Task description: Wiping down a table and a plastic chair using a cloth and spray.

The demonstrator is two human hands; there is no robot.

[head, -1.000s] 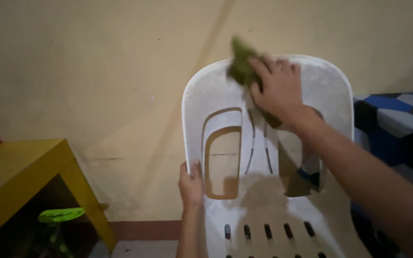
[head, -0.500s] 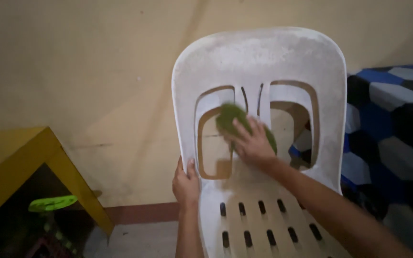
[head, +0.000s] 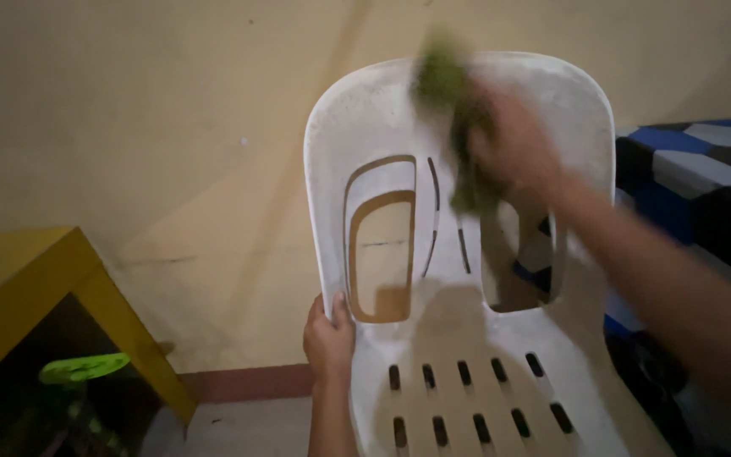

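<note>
The white plastic chair stands against the beige wall, a yellow desk off its left side. The left hand clenches the chair's left edge where back meets seat. The right hand, blurred, grasps a green cloth and has swept from mid-backrest up to the top edge; wiping there continues.

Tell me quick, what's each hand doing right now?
Left hand: closed on the left edge of the white plastic chair.
Right hand: blurred, pressing a green cloth against the top of the chair's backrest.
</note>
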